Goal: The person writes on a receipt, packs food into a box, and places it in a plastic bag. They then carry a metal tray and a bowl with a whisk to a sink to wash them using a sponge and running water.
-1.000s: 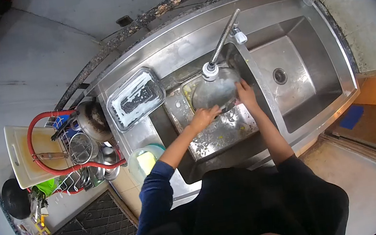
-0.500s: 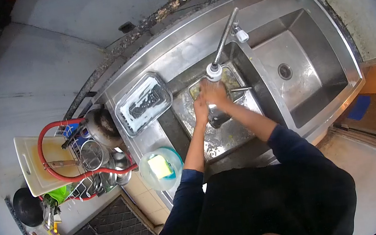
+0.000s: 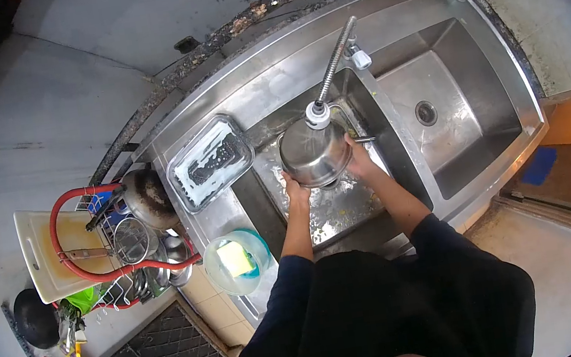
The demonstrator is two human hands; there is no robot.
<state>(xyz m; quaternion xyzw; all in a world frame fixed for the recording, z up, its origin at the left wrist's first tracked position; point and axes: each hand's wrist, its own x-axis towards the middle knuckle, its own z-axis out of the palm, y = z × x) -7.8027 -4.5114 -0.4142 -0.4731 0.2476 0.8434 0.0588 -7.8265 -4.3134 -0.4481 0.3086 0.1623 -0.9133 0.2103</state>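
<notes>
A shiny round metal bowl is held under the faucet head inside the left sink basin. My left hand grips its near left side, and my right hand grips its right side. The bowl's outer side appears to face up, though I cannot be sure. Beneath and behind it, a metal pan or tray with food residue lies mostly hidden. A short metal handle sticks out to the right of the bowl; what it belongs to is hidden.
Left of the basin sit a soapy glass dish and a clear tub with a yellow sponge. Farther left, a rack holds a kettle-like pot, a strainer and a cutting board. A second basin lies right.
My hands were close together under the faucet. Now they are apart, holding the metal bowl up on both sides beneath the faucet head. The view has shifted slightly.
</notes>
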